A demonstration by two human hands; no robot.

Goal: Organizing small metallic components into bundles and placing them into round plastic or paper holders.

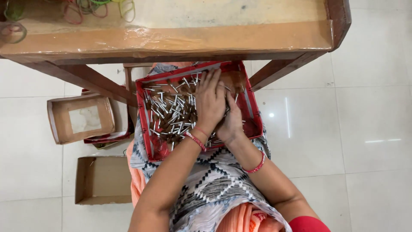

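Both hands, left hand [209,103] and right hand [231,122], press together, fingers flat, on countless small metal pins [171,111] inside one red tray [253,109]. Two cardboard boxes [103,179] lie left of the tray, below the desk [171,41].

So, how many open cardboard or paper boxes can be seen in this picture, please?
3. A red box of small metal pieces lies on the lap, under both hands. Two brown boxes are on the floor: one beside the table leg, one nearer the camera. Others may be hidden beneath.
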